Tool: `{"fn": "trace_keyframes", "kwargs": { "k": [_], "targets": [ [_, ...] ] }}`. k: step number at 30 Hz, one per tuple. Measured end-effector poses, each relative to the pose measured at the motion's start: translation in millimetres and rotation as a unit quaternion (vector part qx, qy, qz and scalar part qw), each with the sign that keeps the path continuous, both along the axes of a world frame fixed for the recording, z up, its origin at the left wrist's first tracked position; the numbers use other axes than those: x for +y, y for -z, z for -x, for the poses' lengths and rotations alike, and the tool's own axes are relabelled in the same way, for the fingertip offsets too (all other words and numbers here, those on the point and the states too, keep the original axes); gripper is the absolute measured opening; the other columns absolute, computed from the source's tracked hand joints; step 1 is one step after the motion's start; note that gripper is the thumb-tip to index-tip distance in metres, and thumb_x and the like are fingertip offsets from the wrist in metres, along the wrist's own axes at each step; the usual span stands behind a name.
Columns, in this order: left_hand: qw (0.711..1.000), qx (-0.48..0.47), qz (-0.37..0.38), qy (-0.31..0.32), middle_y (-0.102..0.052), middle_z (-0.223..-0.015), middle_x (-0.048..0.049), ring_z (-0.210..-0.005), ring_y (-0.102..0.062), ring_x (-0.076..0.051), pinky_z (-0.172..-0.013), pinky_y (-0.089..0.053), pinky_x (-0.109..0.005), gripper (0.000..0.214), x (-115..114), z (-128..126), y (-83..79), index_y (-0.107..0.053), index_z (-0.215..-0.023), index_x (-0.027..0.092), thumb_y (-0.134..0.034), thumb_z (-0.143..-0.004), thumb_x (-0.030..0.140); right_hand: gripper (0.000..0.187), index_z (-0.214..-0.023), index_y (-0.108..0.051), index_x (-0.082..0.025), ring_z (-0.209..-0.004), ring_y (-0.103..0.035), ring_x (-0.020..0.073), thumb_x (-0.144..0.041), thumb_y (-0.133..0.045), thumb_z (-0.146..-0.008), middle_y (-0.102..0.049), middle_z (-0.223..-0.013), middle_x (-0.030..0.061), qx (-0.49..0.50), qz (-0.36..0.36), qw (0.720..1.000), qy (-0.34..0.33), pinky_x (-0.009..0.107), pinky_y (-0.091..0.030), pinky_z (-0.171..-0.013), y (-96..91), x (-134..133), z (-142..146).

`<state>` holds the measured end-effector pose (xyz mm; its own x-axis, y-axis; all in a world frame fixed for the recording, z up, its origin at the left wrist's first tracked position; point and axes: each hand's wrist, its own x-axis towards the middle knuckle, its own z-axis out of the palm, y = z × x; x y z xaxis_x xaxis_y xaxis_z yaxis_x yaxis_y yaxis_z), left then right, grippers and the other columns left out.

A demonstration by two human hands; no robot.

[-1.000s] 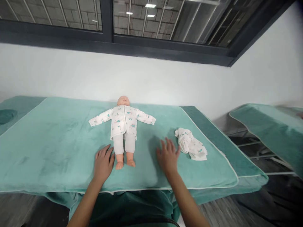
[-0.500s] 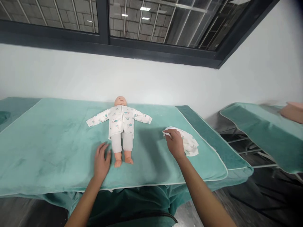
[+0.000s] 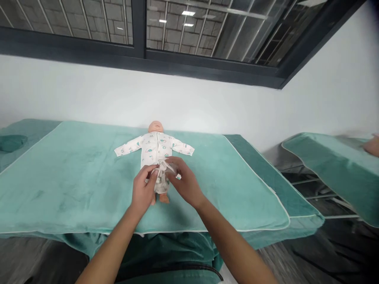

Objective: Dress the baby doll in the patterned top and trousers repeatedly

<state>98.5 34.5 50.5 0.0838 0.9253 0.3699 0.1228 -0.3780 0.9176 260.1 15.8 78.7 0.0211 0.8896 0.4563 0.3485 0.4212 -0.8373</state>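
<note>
A baby doll (image 3: pixel 156 126) lies on its back, arms spread, on the green bed cover. It wears a white jacket (image 3: pixel 149 149) with a small coloured print and a front closure. Over its legs, both hands hold a bunched white printed baby garment (image 3: pixel 161 186), whose exact kind I cannot make out. My left hand (image 3: pixel 142 192) pinches the garment's left edge between thumb and fingers. On the other side, my right hand (image 3: pixel 187 183) grips its upper right edge with curled fingers. Hands and cloth hide the doll's lower body; its feet (image 3: pixel 164 198) show below.
The green velvet cover (image 3: pixel 79 177) with pale piping spreads over the bed against a white wall (image 3: pixel 189 106). A dark-framed window (image 3: pixel 207 65) is above. At right stands another green-covered bed (image 3: pixel 334 165), a partly visible pinkish-brown shape (image 3: pixel 372 146) at its edge.
My right hand has brought the white garment from the cover at right to above the doll's legs. My left hand has moved right from beside the legs and taken hold of it.
</note>
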Motion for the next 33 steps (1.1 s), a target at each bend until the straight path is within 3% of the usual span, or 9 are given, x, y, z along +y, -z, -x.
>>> {"fn": "trace_keyframes", "kwargs": {
  "k": [6,9,12,16,21,23,25,28,33],
  "targets": [
    [0.999,-0.02,0.041,-0.012,-0.07,-0.092,-0.0029,-0.08,-0.061,-0.016,-0.07,-0.047,-0.025,0.029,25,34,-48.9,-0.07,-0.102,0.019,-0.061,-0.092,0.044,0.048,-0.111,-0.066,-0.023,-0.105,-0.063,0.0229,-0.001,-0.045,-0.074,-0.067,-0.113,0.0056,-0.208,-0.08,0.966,0.132,0.036,-0.054,-0.086,-29.0,20,-22],
    [0.998,-0.045,0.052,-0.004,-0.066,-0.087,-0.0017,-0.071,-0.057,-0.013,-0.062,-0.044,-0.023,0.03,34,45,-85.3,-0.068,-0.102,0.018,-0.064,-0.089,0.044,0.052,-0.118,-0.065,-0.024,-0.119,-0.058,0.024,0.0,-0.043,-0.077,-0.061,-0.13,0.0074,-0.272,-0.161,0.948,0.034,0.042,-0.053,-0.096,-68.0,22,-23],
    [0.996,-0.072,0.051,-0.001,-0.063,-0.083,-0.0009,-0.065,-0.054,-0.012,-0.056,-0.042,-0.022,0.026,40,54,-118.7,-0.067,-0.099,0.017,-0.065,-0.087,0.04,0.042,-0.115,-0.066,-0.026,-0.129,-0.053,0.0258,-0.004,-0.045,-0.086,-0.052,-0.147,0.0047,-0.394,-0.208,0.889,-0.105,0.047,-0.051,-0.101,-96.7,21,-17],
    [0.996,-0.074,0.026,-0.033,-0.055,-0.076,0.0003,-0.057,-0.047,-0.01,-0.052,-0.039,-0.022,0.021,45,66,-144.0,-0.066,-0.098,0.018,-0.062,-0.088,0.036,0.018,-0.097,-0.069,-0.019,-0.126,-0.055,0.0324,-0.018,-0.052,-0.096,-0.052,-0.15,0.0104,-0.495,-0.175,0.85,-0.051,0.054,-0.05,-0.098,-104.0,26,-12],
    [0.976,0.121,-0.148,-0.108,-0.059,-0.104,-0.0055,-0.088,-0.059,-0.018,-0.079,-0.053,-0.032,0.019,42,73,-134.2,-0.065,-0.105,0.02,-0.054,-0.095,0.031,0.03,-0.081,-0.069,-0.022,-0.127,-0.054,0.0297,-0.047,-0.062,-0.096,-0.057,-0.143,0.0073,-0.434,-0.159,0.873,-0.156,0.046,-0.051,-0.094,-100.6,38,-18],
    [0.96,0.186,-0.205,-0.051,-0.058,-0.118,-0.0072,-0.109,-0.058,-0.021,-0.096,-0.05,-0.037,0.019,33,67,-119.8,-0.064,-0.108,0.021,-0.056,-0.095,0.033,0.033,-0.077,-0.067,-0.022,-0.119,-0.057,0.026,-0.048,-0.062,-0.096,-0.062,-0.13,0.0076,-0.358,-0.159,0.906,-0.159,0.041,-0.051,-0.091,-100.3,38,-14],
    [0.968,0.187,-0.158,0.063,-0.061,-0.116,-0.0066,-0.11,-0.059,-0.021,-0.097,-0.049,-0.036,0.022,22,57,-103.6,-0.062,-0.112,0.021,-0.053,-0.098,0.036,0.035,-0.077,-0.065,-0.022,-0.103,-0.06,0.0213,-0.05,-0.06,-0.096,-0.065,-0.11,0.0067,-0.271,-0.127,0.942,-0.15,0.035,-0.05,-0.085,-98.7,37,-8],
    [0.976,0.115,0.017,0.187,-0.064,-0.093,-0.0026,-0.084,-0.061,-0.016,-0.073,-0.049,-0.027,0.028,8,45,-85.2,-0.059,-0.108,0.02,-0.051,-0.099,0.045,0.039,-0.073,-0.059,-0.021,-0.076,-0.055,0.0148,-0.052,-0.059,-0.096,-0.058,-0.08,-0.0002,-0.157,-0.008,0.978,-0.138,0.028,-0.045,-0.07,-92.9,33,-2],
    [0.939,0.059,0.172,0.291,-0.058,-0.075,0.0021,-0.062,-0.052,-0.01,-0.054,-0.037,-0.021,0.036,7,52,-88.1,-0.058,-0.09,0.017,-0.067,-0.088,0.052,0.05,-0.064,-0.048,-0.019,-0.061,-0.041,0.0099,-0.06,-0.058,-0.092,-0.044,-0.064,-0.0052,-0.047,0.129,0.974,-0.182,0.024,-0.033,-0.057,-85.7,27,-11]
  ]
}}
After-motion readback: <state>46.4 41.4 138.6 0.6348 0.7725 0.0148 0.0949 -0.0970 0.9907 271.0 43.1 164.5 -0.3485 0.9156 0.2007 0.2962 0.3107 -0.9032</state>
